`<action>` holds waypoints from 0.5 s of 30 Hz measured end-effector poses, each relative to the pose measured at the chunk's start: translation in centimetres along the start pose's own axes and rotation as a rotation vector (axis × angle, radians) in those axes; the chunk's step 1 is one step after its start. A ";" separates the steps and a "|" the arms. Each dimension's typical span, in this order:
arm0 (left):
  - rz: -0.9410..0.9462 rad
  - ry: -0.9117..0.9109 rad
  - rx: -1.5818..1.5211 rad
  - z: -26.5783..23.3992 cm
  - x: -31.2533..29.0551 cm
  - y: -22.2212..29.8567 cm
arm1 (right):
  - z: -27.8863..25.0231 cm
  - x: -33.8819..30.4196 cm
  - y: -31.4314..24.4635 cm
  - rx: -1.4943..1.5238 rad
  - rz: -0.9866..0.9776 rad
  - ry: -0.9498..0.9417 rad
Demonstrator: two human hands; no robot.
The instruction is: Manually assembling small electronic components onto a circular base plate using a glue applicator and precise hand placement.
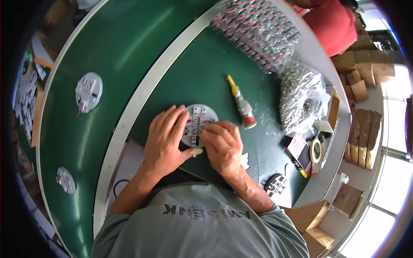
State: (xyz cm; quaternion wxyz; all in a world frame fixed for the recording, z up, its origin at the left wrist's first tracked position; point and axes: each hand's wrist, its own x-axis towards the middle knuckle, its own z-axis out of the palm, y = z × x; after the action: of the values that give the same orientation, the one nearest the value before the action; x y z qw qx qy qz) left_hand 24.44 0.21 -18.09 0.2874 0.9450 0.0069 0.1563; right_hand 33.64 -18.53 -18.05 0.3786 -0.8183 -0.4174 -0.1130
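Observation:
A round, light grey plastic plate (198,112) with rows of rectangular slots and small red and dark parts lies on the green bench in front of me. My left hand (165,139) steadies its left side, fingers along the rim and thumb at the near edge. A pale, cream-coloured cover or piece (196,152) shows at the thumb tip; which one I cannot tell. On the plate's right side my right hand (223,146) is closed in a pinch, its fingertips against the slots. Whatever lies between those fingertips is hidden.
A yellow-tipped screwdriver-like tool (243,105) lies beyond my right hand. Farther back are bubble-wrapped parts with red strips (260,32) and a bag of small metal pieces (301,101). At right are tape (315,149) and another plate (276,185). Left, a green belt (86,137) carries a similar plate (89,92).

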 end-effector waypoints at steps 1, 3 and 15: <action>-0.010 -0.004 -0.002 -0.1 0.0 0.0 | -0.2 -0.1 -0.3 -0.004 0.012 -0.017; 0.001 0.002 -0.006 -0.2 0.0 0.1 | -0.5 0.0 -0.5 -0.005 0.038 -0.052; 0.008 0.007 0.026 0.1 0.5 0.2 | -11.6 19.2 15.8 -0.214 0.269 0.175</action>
State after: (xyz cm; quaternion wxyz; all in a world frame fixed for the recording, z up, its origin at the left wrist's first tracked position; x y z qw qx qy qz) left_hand 24.93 0.03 -17.94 0.2745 0.9481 0.0060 0.1604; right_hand 59.27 -21.11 -8.74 0.3362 -0.8892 -0.2555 -0.1760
